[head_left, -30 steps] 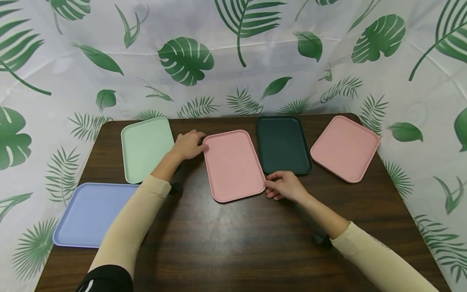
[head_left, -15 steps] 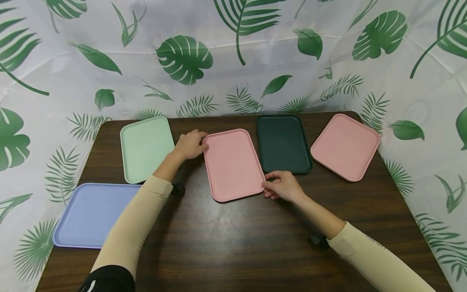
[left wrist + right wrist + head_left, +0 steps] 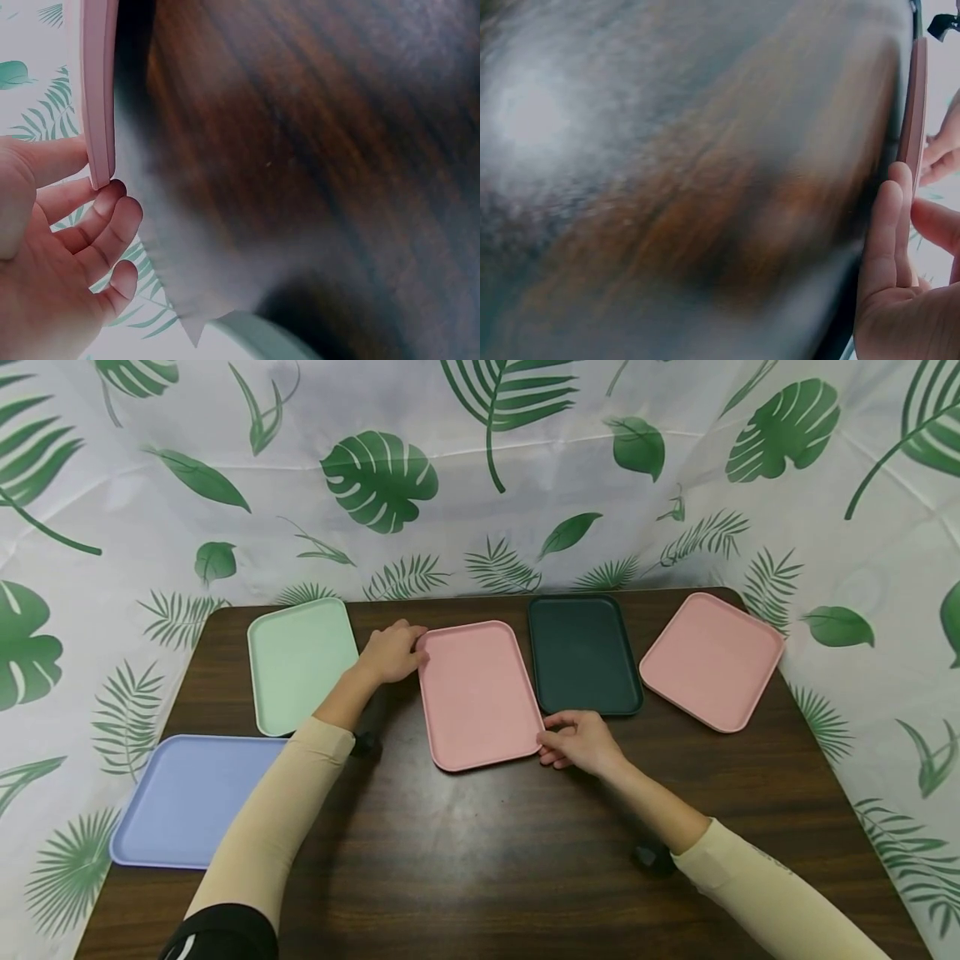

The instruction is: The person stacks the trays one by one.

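Observation:
A pink rectangular tray (image 3: 483, 697) is in the middle of the table, held at two opposite corners. At its far left corner my left hand (image 3: 392, 652) pinches the rim. The left wrist view shows that thumb on one face of the tray edge (image 3: 101, 97), with fingertips (image 3: 129, 217) at the other. My right hand (image 3: 581, 743) grips the near right corner between thumb and fingers. In the right wrist view, two fingers (image 3: 885, 232) lie along the table-facing side of the pink edge (image 3: 913, 112), and the thumb is opposite.
A dark green tray (image 3: 585, 653) lies close to the right of the held tray. Beyond it is another pink tray (image 3: 712, 662), turned askew. On the left lie a mint green tray (image 3: 300, 664) and a blue tray (image 3: 195, 802), partly behind my left sleeve. A leaf-print cloth (image 3: 525, 527) hangs behind the table (image 3: 480, 877).
The held pink tray has shifted slightly toward the far side of the table. My right hand has moved slightly left with its corner; both hands keep their grip, and the other trays stay put.

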A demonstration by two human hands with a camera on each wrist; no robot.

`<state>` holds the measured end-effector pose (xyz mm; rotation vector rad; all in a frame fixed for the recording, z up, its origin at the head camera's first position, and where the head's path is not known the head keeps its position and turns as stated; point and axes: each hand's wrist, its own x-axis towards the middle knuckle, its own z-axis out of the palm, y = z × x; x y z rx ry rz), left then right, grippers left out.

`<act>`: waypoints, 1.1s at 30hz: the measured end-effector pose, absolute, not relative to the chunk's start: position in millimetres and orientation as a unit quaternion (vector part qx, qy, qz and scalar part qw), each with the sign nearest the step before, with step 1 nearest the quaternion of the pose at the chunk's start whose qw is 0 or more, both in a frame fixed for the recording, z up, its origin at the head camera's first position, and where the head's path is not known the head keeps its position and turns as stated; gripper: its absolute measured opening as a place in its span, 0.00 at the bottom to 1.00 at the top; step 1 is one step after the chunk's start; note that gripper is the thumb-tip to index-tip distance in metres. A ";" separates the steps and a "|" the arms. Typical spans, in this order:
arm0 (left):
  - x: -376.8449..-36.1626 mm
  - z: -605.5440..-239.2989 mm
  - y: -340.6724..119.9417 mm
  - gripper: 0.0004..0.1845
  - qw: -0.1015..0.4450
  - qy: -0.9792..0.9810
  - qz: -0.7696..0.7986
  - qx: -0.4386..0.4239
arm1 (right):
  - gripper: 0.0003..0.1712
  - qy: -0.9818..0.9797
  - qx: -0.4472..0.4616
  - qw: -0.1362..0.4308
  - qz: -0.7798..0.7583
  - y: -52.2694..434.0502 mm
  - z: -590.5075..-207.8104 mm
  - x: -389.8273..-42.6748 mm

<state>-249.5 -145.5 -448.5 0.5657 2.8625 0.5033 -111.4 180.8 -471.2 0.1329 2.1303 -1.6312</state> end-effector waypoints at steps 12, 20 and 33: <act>-252.2 -427.2 -155.4 0.26 0.085 0.959 0.177 0.206 | 0.19 0.744 0.037 0.229 -0.627 169.6 -453.4 -105.3; -257.6 -423.2 -161.2 0.27 0.089 0.958 0.169 0.213 | 0.19 0.736 0.047 0.237 -0.632 158.3 -452.5 -102.5; -262.0 -428.2 -160.4 0.27 0.096 0.958 0.170 0.212 | 0.17 0.722 0.070 0.254 -0.640 141.9 -461.7 -94.7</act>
